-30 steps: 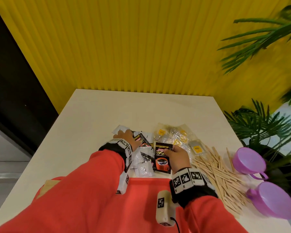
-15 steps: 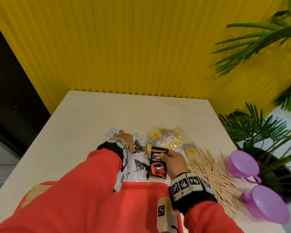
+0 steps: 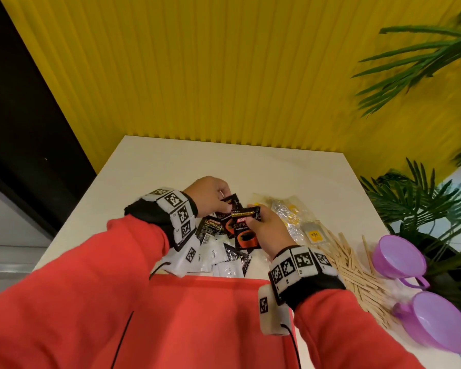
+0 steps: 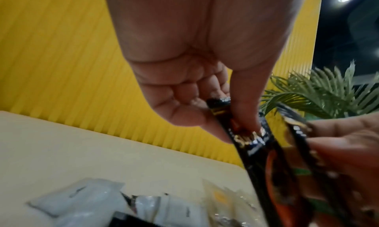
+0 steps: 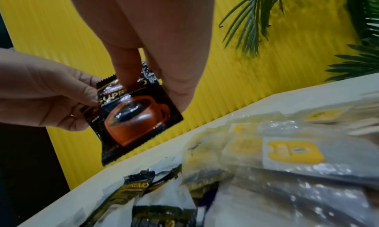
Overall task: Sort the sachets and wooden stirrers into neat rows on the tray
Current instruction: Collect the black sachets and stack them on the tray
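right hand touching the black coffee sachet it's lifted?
Touching. Right wrist view: right hand pinches the black coffee sachet at its top edge, thumb in front.

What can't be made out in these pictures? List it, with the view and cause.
- Tray, head view: red sleeves cover most; any rows hidden.
- Left hand's black sachet, left wrist view: print motion-blurred.
- Wooden stirrers, head view: heaped, overlapping, uncountable.
- White sachets, head view: print too small.

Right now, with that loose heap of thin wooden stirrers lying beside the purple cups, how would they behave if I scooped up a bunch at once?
The thin flat wooden stirrers lie crisscrossed, so a bunch would probably come up splayed, not aligned. They look light and stiff, likely sliding apart easily. Being flat, they should not roll, but a push might knock the purple plastic cups close beside them.
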A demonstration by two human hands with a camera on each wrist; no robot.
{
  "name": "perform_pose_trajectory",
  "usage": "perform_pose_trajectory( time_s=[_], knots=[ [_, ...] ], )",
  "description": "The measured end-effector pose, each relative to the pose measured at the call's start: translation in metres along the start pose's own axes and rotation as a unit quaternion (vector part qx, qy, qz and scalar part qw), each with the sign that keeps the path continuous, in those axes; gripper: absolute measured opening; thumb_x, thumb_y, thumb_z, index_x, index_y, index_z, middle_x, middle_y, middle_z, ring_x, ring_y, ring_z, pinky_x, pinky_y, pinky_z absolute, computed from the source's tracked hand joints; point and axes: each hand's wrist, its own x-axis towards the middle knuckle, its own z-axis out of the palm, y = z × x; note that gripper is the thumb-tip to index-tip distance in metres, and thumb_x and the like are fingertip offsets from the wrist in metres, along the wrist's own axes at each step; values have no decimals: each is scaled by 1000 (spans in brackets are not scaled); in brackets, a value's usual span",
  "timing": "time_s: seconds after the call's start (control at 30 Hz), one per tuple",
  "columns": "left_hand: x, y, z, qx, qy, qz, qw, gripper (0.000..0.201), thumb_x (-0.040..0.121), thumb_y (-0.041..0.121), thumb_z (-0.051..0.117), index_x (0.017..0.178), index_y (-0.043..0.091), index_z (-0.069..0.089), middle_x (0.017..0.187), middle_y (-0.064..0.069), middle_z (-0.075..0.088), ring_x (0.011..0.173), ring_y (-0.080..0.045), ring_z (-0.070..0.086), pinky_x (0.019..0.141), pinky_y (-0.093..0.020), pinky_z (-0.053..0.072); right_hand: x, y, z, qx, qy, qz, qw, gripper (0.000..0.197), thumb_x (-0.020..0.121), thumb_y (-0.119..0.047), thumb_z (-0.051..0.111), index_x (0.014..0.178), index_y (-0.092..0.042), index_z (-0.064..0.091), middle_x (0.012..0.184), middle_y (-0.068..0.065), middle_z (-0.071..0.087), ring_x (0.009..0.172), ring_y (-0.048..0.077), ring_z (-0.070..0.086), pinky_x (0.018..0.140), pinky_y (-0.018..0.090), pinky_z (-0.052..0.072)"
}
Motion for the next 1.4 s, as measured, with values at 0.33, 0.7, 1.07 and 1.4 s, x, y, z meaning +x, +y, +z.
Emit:
perform_pose_trajectory(
  time_s=[0.33,0.7,1.07,1.4],
  knots=[
    [-12,-8,49,8,3,-18,1000,17,93,17,50,100,16,65,98,-1,63,81,-13,57,68,-21,44,-8,20,-19,-14,123,26,992,13,89,-2,52,90,-15,53,93,8,62,84,26,62,77,40,54],
    [-12,-3,89,347,-126,17,929,29,85,11,56,113,16,62,121,-10,52,110,-28,53,91,-32,46,-19,41,-36,14,143,52,988,26,87,-2,55,77,-26,57,100,11,68,98,31,63,94,50,47],
    [-11,-5,58,118,-62,-22,991,7,91,10,54,92,14,60,91,1,56,81,-11,51,69,-19,41,-18,52,-45,97,96,70,988,17,89,0,53,86,-15,60,88,9,67,94,33,64,94,54,47],
    [-23,19,41,-369,-65,-111,921,22,97,5,36,91,20,51,72,-5,47,58,-15,43,58,-25,41,-20,29,-29,167,-27,2,986,26,90,8,46,86,-14,59,81,4,64,74,17,63,70,34,52]
  ],
)
